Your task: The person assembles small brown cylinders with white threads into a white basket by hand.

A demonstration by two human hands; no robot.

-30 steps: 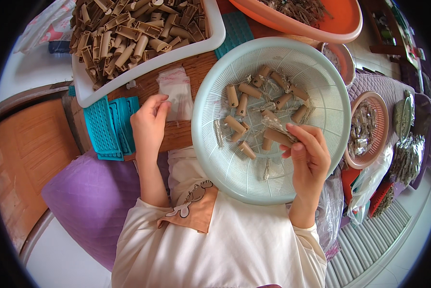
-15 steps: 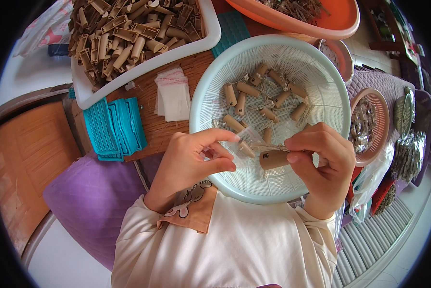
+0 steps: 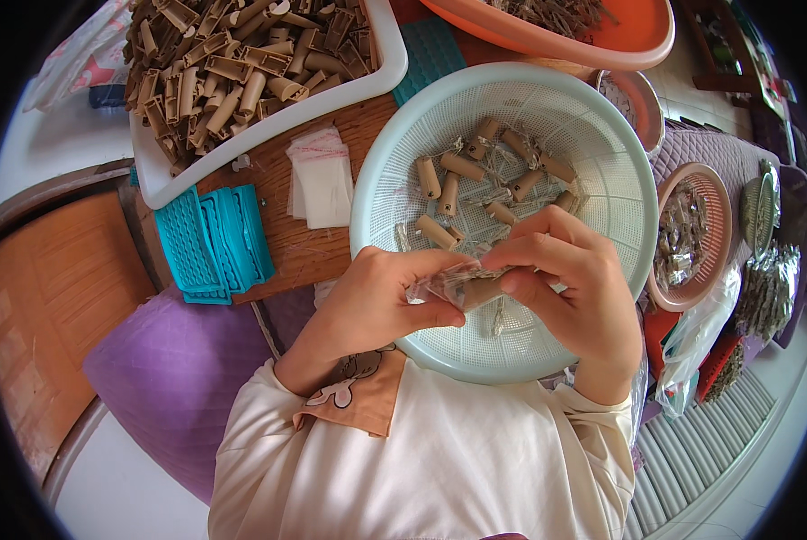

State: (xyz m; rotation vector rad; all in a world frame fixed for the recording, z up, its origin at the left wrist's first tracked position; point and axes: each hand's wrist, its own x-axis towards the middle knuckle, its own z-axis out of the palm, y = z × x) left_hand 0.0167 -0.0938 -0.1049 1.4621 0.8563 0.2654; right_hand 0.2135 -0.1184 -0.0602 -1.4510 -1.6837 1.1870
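Over the near part of a pale green mesh basket, my left hand pinches a small clear plastic bag between thumb and fingers. My right hand grips a tan plastic cylinder with a bundle of thin wire lying along it. The cylinder's left end is inside the bag or right against its mouth; crinkled film and my fingers partly hide which. Inside the basket lie several similar tan cylinders with coiled thin wire attached.
A white tub heaped with tan casings stands at the far left. On the wooden table lie a stack of clear bags and teal plastic trays. An orange basin is at the back; a pink basket stands right.
My right hand has moved left with the cylinder, bringing it to the bag. My left hand has shifted slightly right, and its thumb and fingers have closed in around the film.
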